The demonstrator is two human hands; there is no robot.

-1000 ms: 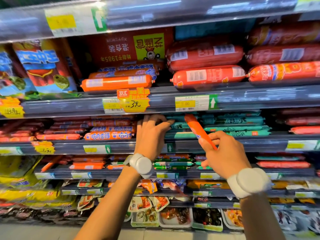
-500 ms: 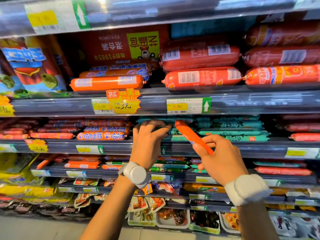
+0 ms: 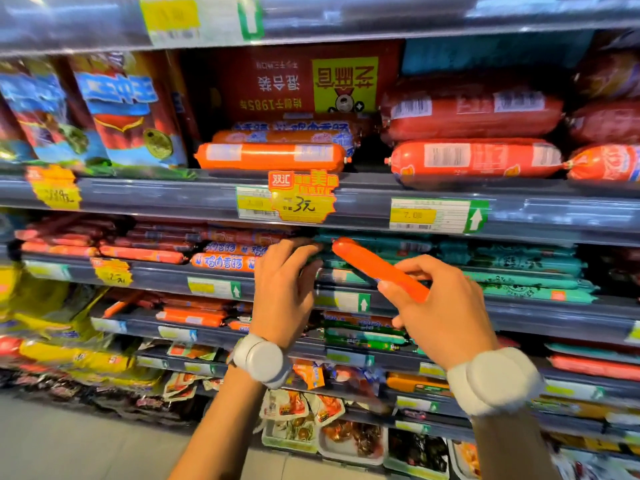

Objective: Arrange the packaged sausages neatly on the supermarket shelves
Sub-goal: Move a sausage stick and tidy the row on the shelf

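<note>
My right hand holds a slim orange sausage by its lower end. Its tip points up and left at the second shelf, in front of the stacked green sausage packs. My left hand reaches into the same shelf just left of it. Its bent fingers rest on the packs where the orange and blue sausages meet the green ones, and I see nothing gripped in them. Thick red sausages and an orange one lie on the shelf above.
Price rails with yellow tags front every shelf, and a yellow "3" promo tag hangs above my left hand. Bagged snacks stand at the upper left. More sausages and trays of packaged food fill the lower shelves. Floor shows at the bottom left.
Both hands have shifted left along the second shelf, the orange sausage staying in my right hand. The view has turned slightly, so the shelves sit further right.
</note>
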